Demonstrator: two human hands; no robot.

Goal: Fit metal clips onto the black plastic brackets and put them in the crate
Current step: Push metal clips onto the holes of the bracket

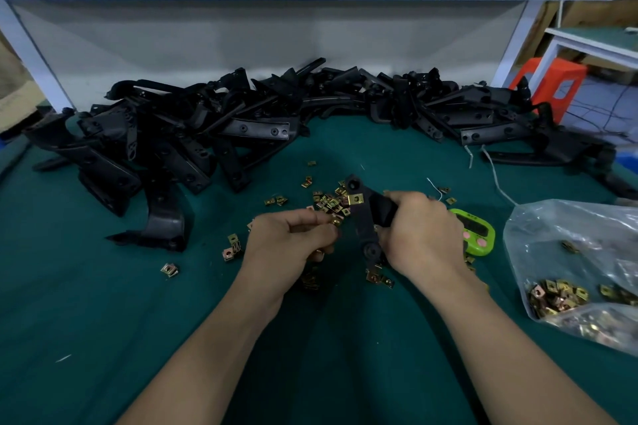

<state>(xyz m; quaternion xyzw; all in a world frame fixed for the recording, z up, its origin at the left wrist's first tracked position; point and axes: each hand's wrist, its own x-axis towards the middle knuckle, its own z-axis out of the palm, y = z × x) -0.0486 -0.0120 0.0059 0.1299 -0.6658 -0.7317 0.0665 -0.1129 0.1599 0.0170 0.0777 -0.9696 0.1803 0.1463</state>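
My right hand point(419, 233) grips a black plastic bracket point(366, 217), held upright over the green table. One brass metal clip point(355, 199) sits on the bracket's upper arm. My left hand point(288, 241) is closed around several small brass clips, with one clip point(335, 220) pinched at its fingertips just left of the bracket. Loose clips point(328, 202) lie scattered on the cloth beyond and beneath both hands. No crate is in view.
A long heap of black brackets point(207, 128) runs across the back of the green table point(103, 304). A clear plastic bag of clips point(580, 272) lies at the right. A green timer point(476, 235) sits behind my right hand. An orange stool point(549, 86) stands beyond the table.
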